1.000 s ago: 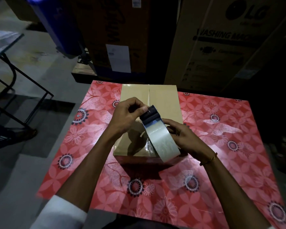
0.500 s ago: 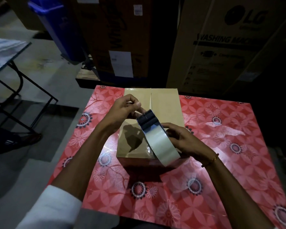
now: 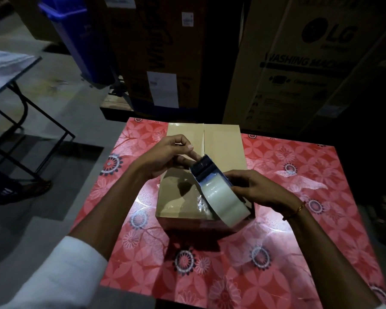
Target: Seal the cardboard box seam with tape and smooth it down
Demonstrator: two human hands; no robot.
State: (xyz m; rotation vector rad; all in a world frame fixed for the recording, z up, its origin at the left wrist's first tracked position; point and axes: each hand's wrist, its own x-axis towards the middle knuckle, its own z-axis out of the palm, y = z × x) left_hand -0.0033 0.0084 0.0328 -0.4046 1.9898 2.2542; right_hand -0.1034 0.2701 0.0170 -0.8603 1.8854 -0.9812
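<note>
a: while the cardboard box [image 3: 188, 195] sits on the red floral table [image 3: 310, 197], the right hand [image 3: 257, 190] clamps its fingers round the tape roll [image 3: 221, 195] — just above the box.

b: and the left hand [image 3: 165, 158]?

a: over the box too, fingertips pinched at the roll's dark end — seam [image 3: 203, 139] bare beyond it.

Dim scene, lit from the wearer's side. Glare whitens the tablecloth [image 3: 274, 237] below the right hand [image 3: 257, 189]. Edges blur and bend.
</note>
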